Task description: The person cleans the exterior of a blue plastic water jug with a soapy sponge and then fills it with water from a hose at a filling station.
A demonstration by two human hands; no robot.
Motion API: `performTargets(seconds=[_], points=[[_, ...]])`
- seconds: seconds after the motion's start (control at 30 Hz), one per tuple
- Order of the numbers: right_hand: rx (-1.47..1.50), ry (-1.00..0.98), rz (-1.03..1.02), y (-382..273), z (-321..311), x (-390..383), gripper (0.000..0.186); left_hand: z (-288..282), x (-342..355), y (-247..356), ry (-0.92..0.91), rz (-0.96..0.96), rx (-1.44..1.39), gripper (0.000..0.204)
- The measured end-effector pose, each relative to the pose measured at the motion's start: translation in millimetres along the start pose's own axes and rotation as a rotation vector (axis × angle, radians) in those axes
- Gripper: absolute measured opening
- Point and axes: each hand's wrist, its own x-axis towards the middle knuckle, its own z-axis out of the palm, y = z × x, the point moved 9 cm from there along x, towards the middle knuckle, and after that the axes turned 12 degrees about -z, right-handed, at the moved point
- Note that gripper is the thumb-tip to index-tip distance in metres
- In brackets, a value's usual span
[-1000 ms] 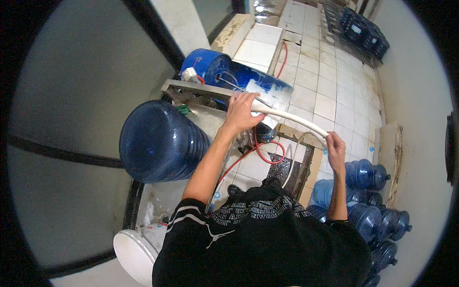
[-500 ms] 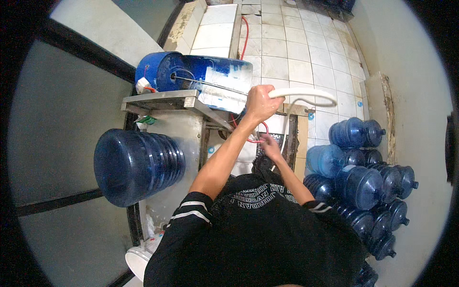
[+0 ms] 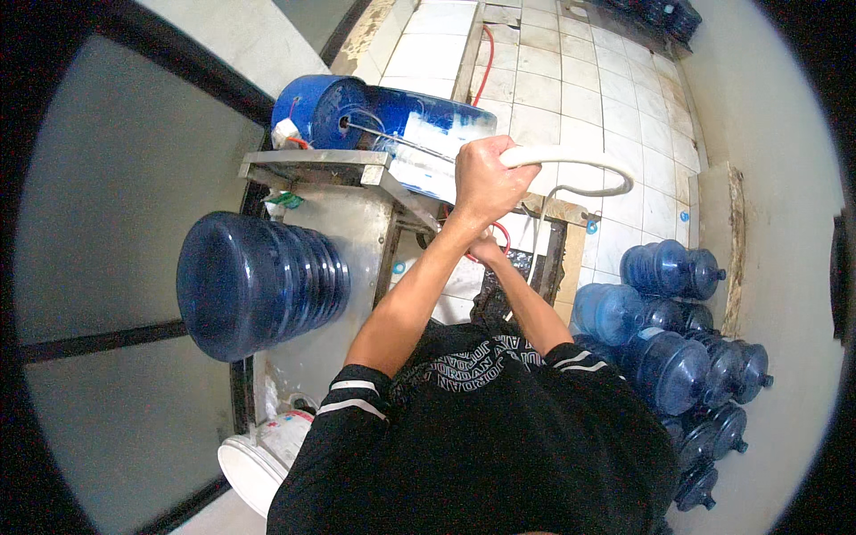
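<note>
My left hand point(image 3: 490, 174) grips a white hose point(image 3: 578, 157), which bends in a loop to the right and drops behind. My right hand point(image 3: 484, 250) is lower, close behind my left wrist and partly hidden, its fingers curled on something I cannot make out. A red hose point(image 3: 505, 239) curls beside it. Just beyond my hands a blue drum point(image 3: 311, 111) and a cut, paint-worn blue container point(image 3: 426, 111) lie by a metal frame point(image 3: 316, 158), with a thin rod running from the drum toward my left hand.
A large blue water bottle point(image 3: 250, 283) lies on a metal counter point(image 3: 364, 263) at left. A white bucket point(image 3: 256, 468) is below it. Many blue bottles point(image 3: 664, 370) are stacked at right along the wall point(image 3: 785, 267). Tiled floor point(image 3: 584, 116) stretches ahead, with dark crates point(image 3: 646, 18) far back.
My right hand has left the white hose at the right and moved down and left, behind my left wrist. My left hand still grips the hose, which now hangs in a tighter loop.
</note>
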Motion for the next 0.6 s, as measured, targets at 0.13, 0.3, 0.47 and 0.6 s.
performTargets(seconds=[0.13,0.3,0.47,0.6], points=[[-0.009,0.016,-0.04,38,18,25,0.029,-25,3,23,0.039,0.086,0.115,0.027],[-0.355,-0.119,-0.125,11,40,38,0.02,-73,11,32,0.087,0.117,0.197,0.026],[-0.567,-0.184,-0.483,-100,38,-11,0.041,-142,16,18,0.188,0.304,0.438,0.02],[-0.238,0.122,-0.417,-161,-30,-43,0.019,-191,19,-25,0.233,0.164,0.398,0.024]])
